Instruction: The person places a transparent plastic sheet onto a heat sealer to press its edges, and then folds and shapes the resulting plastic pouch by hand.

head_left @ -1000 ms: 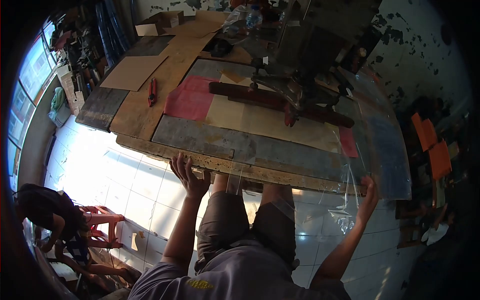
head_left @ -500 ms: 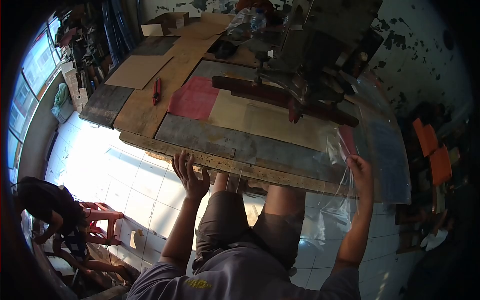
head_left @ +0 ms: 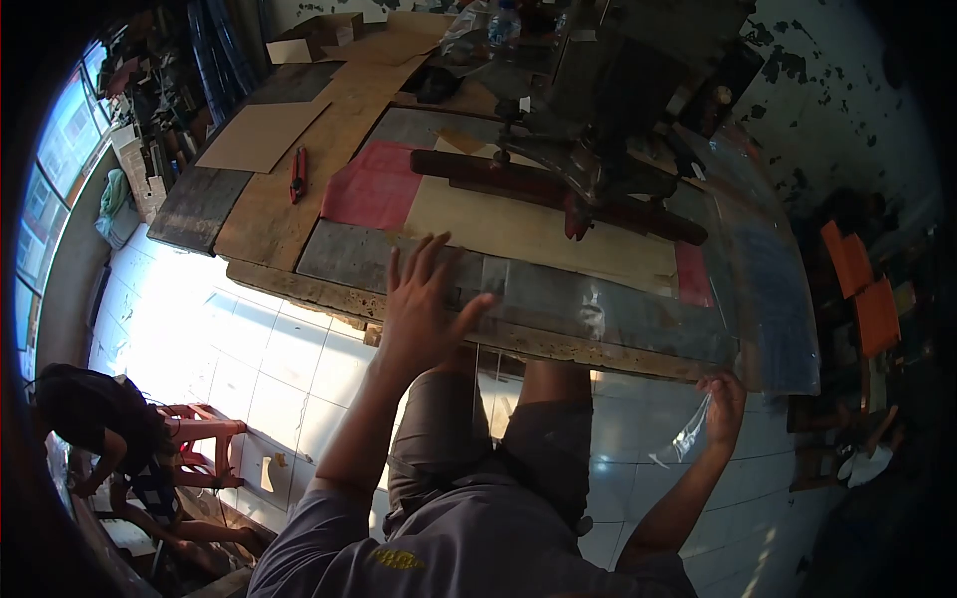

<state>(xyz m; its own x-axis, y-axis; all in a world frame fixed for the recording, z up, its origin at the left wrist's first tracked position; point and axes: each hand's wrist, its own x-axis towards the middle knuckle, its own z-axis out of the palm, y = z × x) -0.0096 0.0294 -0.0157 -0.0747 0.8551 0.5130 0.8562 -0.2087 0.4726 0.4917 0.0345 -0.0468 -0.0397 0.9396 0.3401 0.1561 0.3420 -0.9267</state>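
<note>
My left hand (head_left: 424, 309) is spread open over the front of the worktable, fingers apart and a little blurred, with nothing in it. At the table's front right corner my right hand (head_left: 725, 404) is closed in a pinch on a clear plastic sheet (head_left: 688, 436), part of which hangs below the hand. Shiny glare on the grey metal plate (head_left: 349, 254) suggests the sheet spreads there, but its outline is hard to see. Beyond my hands lies a cream sheet (head_left: 469, 214) with red ends (head_left: 371, 187). A dark red bar (head_left: 478, 171) of a machine crosses above it.
The heavy dark machine (head_left: 638, 110) stands at the back. A red cutter knife (head_left: 298, 175) and brown cardboard (head_left: 261, 137) lie on the left side. Blue-tinted plastic sheeting (head_left: 773, 309) covers the right end. Another person (head_left: 95, 419) bends near a red stool (head_left: 204, 444) at lower left.
My left hand has risen from the table's edge to over its front part. My right hand has come down and toward me, drawing the plastic off the red right end.
</note>
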